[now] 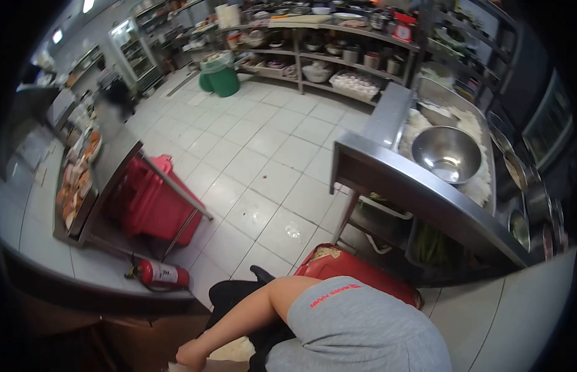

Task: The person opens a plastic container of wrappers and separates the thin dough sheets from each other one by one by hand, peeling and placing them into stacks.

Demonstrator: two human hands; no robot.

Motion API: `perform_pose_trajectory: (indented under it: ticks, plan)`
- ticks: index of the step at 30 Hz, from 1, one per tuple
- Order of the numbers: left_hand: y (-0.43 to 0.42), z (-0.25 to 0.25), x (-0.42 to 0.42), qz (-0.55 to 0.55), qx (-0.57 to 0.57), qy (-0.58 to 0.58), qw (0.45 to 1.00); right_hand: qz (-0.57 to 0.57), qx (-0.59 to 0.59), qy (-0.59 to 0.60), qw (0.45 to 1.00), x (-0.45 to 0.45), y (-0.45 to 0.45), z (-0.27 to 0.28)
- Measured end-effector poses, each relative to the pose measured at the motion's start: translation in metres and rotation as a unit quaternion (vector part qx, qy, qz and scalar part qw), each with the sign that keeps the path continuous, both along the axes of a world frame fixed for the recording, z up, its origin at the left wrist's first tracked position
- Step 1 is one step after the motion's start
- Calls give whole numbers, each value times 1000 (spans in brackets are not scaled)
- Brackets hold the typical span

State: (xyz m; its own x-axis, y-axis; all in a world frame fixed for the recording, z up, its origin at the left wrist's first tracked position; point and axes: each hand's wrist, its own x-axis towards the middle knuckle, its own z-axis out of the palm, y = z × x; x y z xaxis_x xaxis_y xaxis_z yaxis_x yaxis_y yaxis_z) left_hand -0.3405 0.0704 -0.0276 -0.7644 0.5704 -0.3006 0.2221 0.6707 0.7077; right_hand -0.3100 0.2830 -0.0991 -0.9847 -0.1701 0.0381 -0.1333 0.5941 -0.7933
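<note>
At the bottom edge is my right hand (pixel 190 354), below a grey short sleeve (pixel 363 322) with red lettering. Its fingers look closed around a pale item, cut off by the frame edge and too unclear to name. A cream-coloured thing (pixel 234 350) lies just right of this hand, partly hidden by the forearm. Beneath the arm show a black trouser leg (pixel 226 297) and a dark shoe (pixel 261 273). My left hand is outside the view.
A red container (pixel 338 263) stands beside my arm. Left are a fire extinguisher (pixel 159 273), a red bin (pixel 158 201) and a food tray (pixel 74 192). A steel bowl (pixel 446 154) sits at right, above a metal counter edge (pixel 425 192). A green bin (pixel 221 80) stands farther back.
</note>
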Motion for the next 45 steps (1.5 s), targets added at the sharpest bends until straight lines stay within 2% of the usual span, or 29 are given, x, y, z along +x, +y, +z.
perform_pose_trajectory:
  ticks: [2,4,5,7,8,9,10,11,12,13,14,15,18,21,24,29,32,35,38,39,41,43,44,45]
  plan:
    - [-19,-7,4,43,45,-12,998,37,21,-5,999,7,-20,15]
    - [-30,-49,-1,70,184,18,980,32,50,65,996,6,-22,-2]
    - [-41,-56,-2,91,134,55,985,9,-20,108,994,12,-20,-9]
    - [-23,-41,30,206,145,58,966,60,-62,43,995,18,-9,-1]
    - [-12,-28,44,213,154,106,959,39,-43,53,997,23,-4,0]
    - [-16,-29,46,230,190,103,949,-4,-6,70,998,24,-1,-7]
    - [-32,-36,43,212,192,158,945,-15,-99,-55,993,33,11,19]
    - [-53,-53,37,231,192,160,940,-16,-142,-103,984,28,13,12]
    - [-64,-45,42,241,178,190,935,-13,-174,-133,976,30,19,22]
    - [-68,-40,45,245,166,218,930,-19,-269,-183,945,36,16,33]
    - [-72,-28,49,263,140,222,928,-31,-273,-208,939,35,14,35]
    - [-77,-18,54,274,113,223,928,-35,-283,-229,931,33,12,26]
    - [-97,-30,53,310,134,214,917,-71,-320,-285,901,33,13,26]
    - [-120,-29,61,330,132,187,916,-61,-400,-318,857,26,19,5]
    - [-143,-30,72,370,135,166,904,-49,-439,-346,828,24,23,-11]
    - [-189,-43,88,440,129,157,875,-101,-472,-355,800,20,26,-37]
    - [-208,-45,104,501,233,123,825,-119,-435,-382,807,17,28,-58]
    - [-249,-55,124,510,101,230,822,-133,-381,-382,831,15,33,-90]
    - [-273,-37,152,571,89,217,787,-148,-346,-381,845,16,34,-98]
    - [-274,-29,160,573,117,186,790,-150,-326,-380,853,17,33,-97]
    - [-276,-42,169,563,89,185,801,-133,-300,-382,864,19,33,-102]
    - [-274,-56,174,529,30,202,824,-104,-196,-332,917,18,35,-106]
    - [-259,-58,170,498,-15,218,839,-89,-144,-302,938,18,34,-107]
    - [-241,-59,164,465,-59,234,852,-87,-59,-181,978,18,30,-103]
